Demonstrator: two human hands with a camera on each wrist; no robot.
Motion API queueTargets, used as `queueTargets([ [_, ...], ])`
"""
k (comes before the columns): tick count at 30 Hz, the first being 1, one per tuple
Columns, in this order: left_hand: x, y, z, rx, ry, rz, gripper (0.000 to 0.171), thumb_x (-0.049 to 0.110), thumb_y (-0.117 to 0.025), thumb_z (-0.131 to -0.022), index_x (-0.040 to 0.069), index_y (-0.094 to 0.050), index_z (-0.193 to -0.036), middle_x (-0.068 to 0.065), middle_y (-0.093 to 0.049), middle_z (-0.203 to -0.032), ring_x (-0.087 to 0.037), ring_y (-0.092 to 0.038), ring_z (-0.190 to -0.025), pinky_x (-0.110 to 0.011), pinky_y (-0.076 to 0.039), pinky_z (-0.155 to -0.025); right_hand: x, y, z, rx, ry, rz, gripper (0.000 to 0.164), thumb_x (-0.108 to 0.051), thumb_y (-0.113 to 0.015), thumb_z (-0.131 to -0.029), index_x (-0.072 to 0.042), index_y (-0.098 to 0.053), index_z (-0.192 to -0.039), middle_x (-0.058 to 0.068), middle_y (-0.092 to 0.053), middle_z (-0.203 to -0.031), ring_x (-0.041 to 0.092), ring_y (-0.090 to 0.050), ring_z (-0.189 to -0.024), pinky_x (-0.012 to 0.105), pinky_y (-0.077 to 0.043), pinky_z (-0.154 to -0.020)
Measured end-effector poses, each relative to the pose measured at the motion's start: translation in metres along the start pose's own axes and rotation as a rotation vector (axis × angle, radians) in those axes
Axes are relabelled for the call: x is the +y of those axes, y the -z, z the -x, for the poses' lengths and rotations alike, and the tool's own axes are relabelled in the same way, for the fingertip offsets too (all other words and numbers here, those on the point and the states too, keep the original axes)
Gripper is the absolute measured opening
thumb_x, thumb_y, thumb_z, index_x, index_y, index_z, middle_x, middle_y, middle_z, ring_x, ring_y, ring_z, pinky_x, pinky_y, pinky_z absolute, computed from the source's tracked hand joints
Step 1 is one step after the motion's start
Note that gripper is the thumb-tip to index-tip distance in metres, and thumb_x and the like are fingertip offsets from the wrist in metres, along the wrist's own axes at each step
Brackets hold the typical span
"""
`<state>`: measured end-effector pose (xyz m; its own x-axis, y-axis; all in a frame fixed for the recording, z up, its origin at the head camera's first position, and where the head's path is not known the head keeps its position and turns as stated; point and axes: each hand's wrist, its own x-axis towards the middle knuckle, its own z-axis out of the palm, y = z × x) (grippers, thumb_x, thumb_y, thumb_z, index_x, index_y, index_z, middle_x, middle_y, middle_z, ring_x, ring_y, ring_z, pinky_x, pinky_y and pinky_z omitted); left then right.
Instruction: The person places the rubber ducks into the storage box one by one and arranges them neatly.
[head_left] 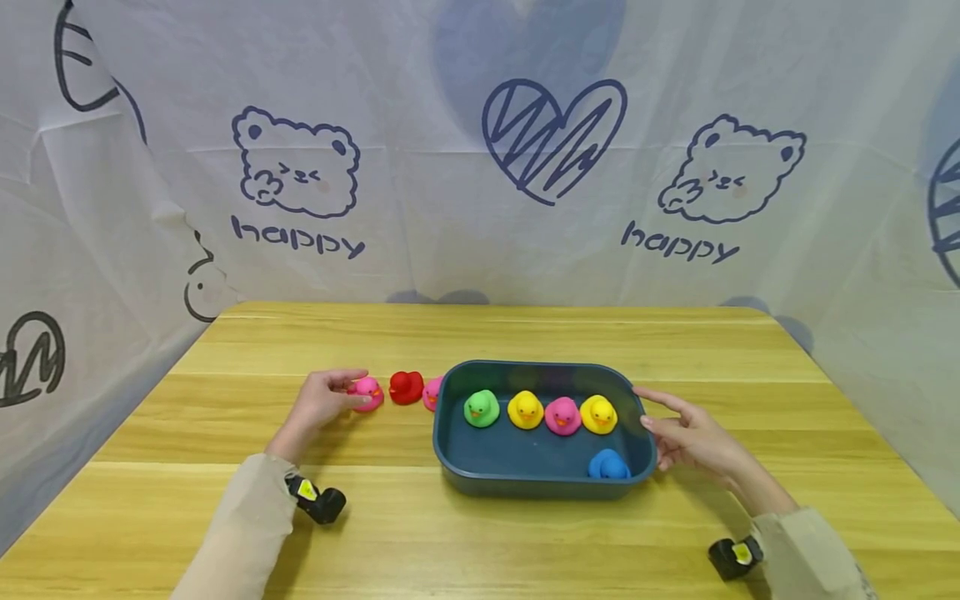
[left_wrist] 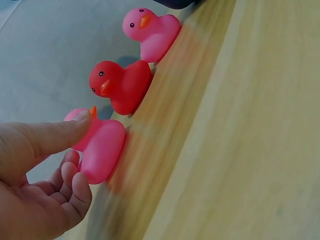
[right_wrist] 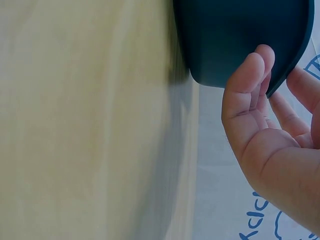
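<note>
My left hand [head_left: 321, 407] is at a pink rubber duck [left_wrist: 103, 152] on the table, thumb across its head and forefinger on its far side. Beside that duck, a red rubber duck [head_left: 406, 387] and another pink duck [left_wrist: 152, 32] continue the row towards a dark teal tray [head_left: 525, 485]. My right hand [head_left: 693, 442] touches the tray's right end, with fingertips at the rim and against the outer wall. Inside the tray sit a green duck [head_left: 482, 409], two yellow ducks [head_left: 526, 410], a pink duck [head_left: 562, 416] and a blue duck [head_left: 609, 465].
The wooden table [head_left: 360, 533] runs back to a pale cloth [head_left: 427, 233] printed with bears and hearts. The tray partly hides the nearest pink duck of the row in the head view. Black wrist cameras [head_left: 322, 502] sit below both sleeves.
</note>
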<state>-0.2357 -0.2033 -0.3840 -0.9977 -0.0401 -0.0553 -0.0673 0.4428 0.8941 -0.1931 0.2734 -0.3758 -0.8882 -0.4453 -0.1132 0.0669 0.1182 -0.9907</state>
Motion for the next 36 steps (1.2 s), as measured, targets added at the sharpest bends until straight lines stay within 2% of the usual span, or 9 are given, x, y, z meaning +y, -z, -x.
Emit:
queueTargets([
  [13,0.001,-0.001,-0.002,0.007,0.032,-0.014,0.045,0.004,-0.069,-0.076,-0.009,-0.054,-0.116,-0.018,-0.059,-0.101,-0.016,-0.048,-0.074,-0.026,-0.045,-0.057,-0.001,0.0,-0.001,0.004,-0.015,0.006,0.06,-0.016,-0.051,-0.092,-0.001,-0.019,-0.141,0.004,-0.056,-0.064,0.012,-0.054,-0.053,0.026,-0.049,-0.052],
  [19,0.001,0.0,-0.001,0.034,0.041,-0.04,0.042,0.004,-0.07,-0.075,-0.008,-0.057,-0.113,-0.022,-0.056,-0.106,-0.018,-0.046,-0.075,-0.026,-0.043,-0.057,0.0,0.0,-0.001,0.001,-0.012,0.005,0.061,-0.016,-0.051,-0.092,-0.001,-0.019,-0.141,0.004,-0.055,-0.064,0.012,-0.054,-0.053,0.026,-0.049,-0.051],
  [23,0.004,0.002,0.001,0.058,0.032,-0.071,0.041,0.005,-0.072,-0.074,-0.007,-0.059,-0.11,-0.024,-0.054,-0.11,-0.022,-0.046,-0.084,-0.026,-0.039,-0.063,0.001,0.001,-0.001,-0.008,0.002,-0.002,0.057,-0.016,-0.051,-0.092,-0.004,-0.023,-0.141,0.003,-0.055,-0.064,0.012,-0.054,-0.053,0.025,-0.049,-0.051],
  [29,0.013,0.004,0.003,0.056,0.015,-0.1,0.04,0.007,-0.071,-0.075,-0.007,-0.06,-0.11,-0.025,-0.055,-0.112,-0.034,-0.048,-0.103,-0.036,-0.039,-0.078,0.002,0.002,0.0,-0.015,0.021,-0.012,0.051,-0.015,-0.05,-0.092,-0.011,-0.03,-0.139,0.002,-0.056,-0.065,0.011,-0.055,-0.054,0.025,-0.049,-0.051],
  [32,0.016,0.004,0.004,0.059,0.001,-0.118,0.039,0.007,-0.072,-0.074,-0.007,-0.06,-0.109,-0.025,-0.055,-0.112,-0.033,-0.049,-0.101,-0.034,-0.04,-0.075,0.002,0.002,0.0,-0.015,0.018,-0.009,0.052,-0.015,-0.05,-0.092,-0.01,-0.029,-0.14,0.002,-0.057,-0.065,0.011,-0.055,-0.054,0.025,-0.049,-0.052],
  [36,0.02,0.005,0.006,0.068,-0.05,-0.14,0.038,0.005,-0.073,-0.072,-0.007,-0.061,-0.107,-0.027,-0.055,-0.111,-0.029,-0.056,-0.092,-0.03,-0.042,-0.071,0.002,0.003,-0.001,-0.017,0.018,-0.01,0.052,-0.014,-0.049,-0.093,-0.01,-0.029,-0.14,0.002,-0.057,-0.066,0.011,-0.055,-0.054,0.025,-0.049,-0.052],
])
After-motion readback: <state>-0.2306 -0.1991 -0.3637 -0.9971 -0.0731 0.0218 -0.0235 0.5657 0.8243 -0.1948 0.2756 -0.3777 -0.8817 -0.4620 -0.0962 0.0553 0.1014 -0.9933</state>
